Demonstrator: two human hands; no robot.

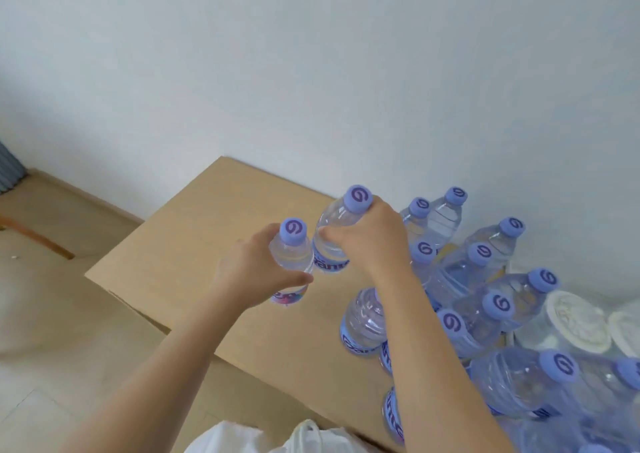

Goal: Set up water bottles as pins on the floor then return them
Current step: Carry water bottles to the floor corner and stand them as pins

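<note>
our left hand point(252, 272) curls round a small clear plastic water bottle with a lilac cap point(292, 265), held over the middle of the flat brown cardboard box top point(194, 245). our right hand point(370, 241) grips the shoulder of a second, larger clear bottle point(337, 231) just beside it. a cluster of matching capped bottles point(485, 307) crowds the box's right edge; our right forearm hides some, and the frame cuts off the nearest.

Each bottle cap point(358, 198) bears a purple swirl mark resembling a "G" or "9". The blue bottle labels point(356, 343) carry white lettering, only partly legible: "Gan...". No other text is readable.
</note>
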